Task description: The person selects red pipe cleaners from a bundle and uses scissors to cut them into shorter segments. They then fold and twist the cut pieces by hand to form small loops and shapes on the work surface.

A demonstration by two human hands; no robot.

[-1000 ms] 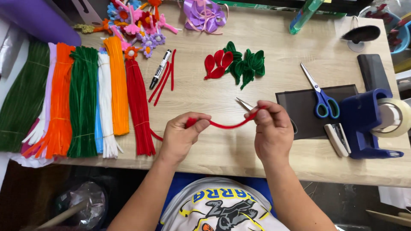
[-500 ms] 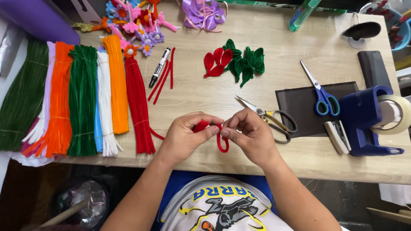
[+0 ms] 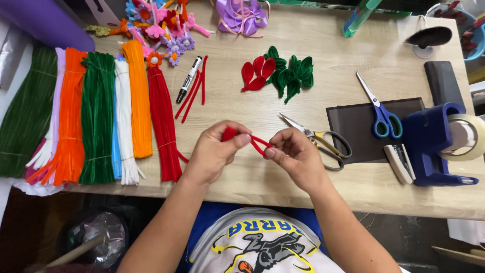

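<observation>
Both hands hold one red pipe cleaner above the near middle of the wooden table. My left hand pinches its folded end between thumb and fingers. My right hand grips the other end, and the wire forms a narrow loop between the two hands. Just past my right hand lie scissors with grey and yellow handles. Red petal shapes and green leaf shapes made of pipe cleaner lie further back.
Bundles of green, orange, white and red pipe cleaners lie at the left. A black marker, loose red pieces, blue scissors on a dark mat, a blue tape dispenser and a stapler are also there.
The pipe cleaner was stretched out between my hands. My hands have come together and bent it into a narrow loop. The grey scissors are now uncovered.
</observation>
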